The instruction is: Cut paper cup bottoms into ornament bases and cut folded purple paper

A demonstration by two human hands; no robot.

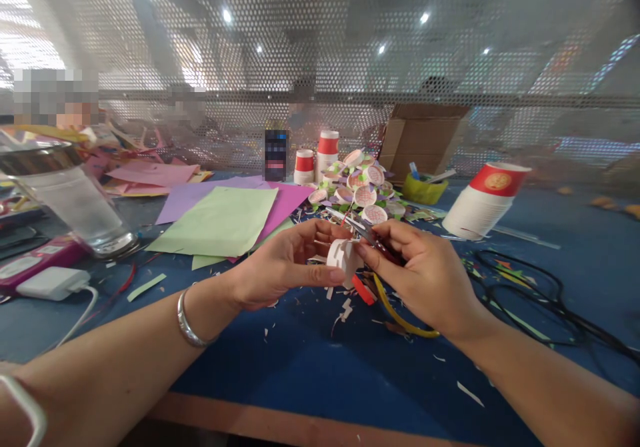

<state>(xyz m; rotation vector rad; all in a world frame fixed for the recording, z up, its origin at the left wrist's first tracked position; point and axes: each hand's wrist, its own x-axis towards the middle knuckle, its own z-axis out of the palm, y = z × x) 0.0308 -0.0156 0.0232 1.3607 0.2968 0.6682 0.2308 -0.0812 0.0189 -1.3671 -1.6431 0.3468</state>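
Over a blue tabletop [260, 373], my left hand [273, 265] pinches a squat round white-paper piece [339, 255]; my right hand [433, 280], fingers curled, grips silver metal scissors [366, 229] — light pressure should prevent crushing.

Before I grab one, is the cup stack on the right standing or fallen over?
Standing: the cup stack rests end-down on the table, red end uppermost. It leans in the picture, perhaps lens distortion.

Glass, phone and cable about a blue table [300, 373]
At left, a glass [87, 200] of clear liquid, a white charger [53, 283] and a purple power strip [50, 252]; behind, an upright phone [277, 157] and cardboard box [420, 139] near a perforated screen [325, 27]; at right, looped black cable [590, 327].
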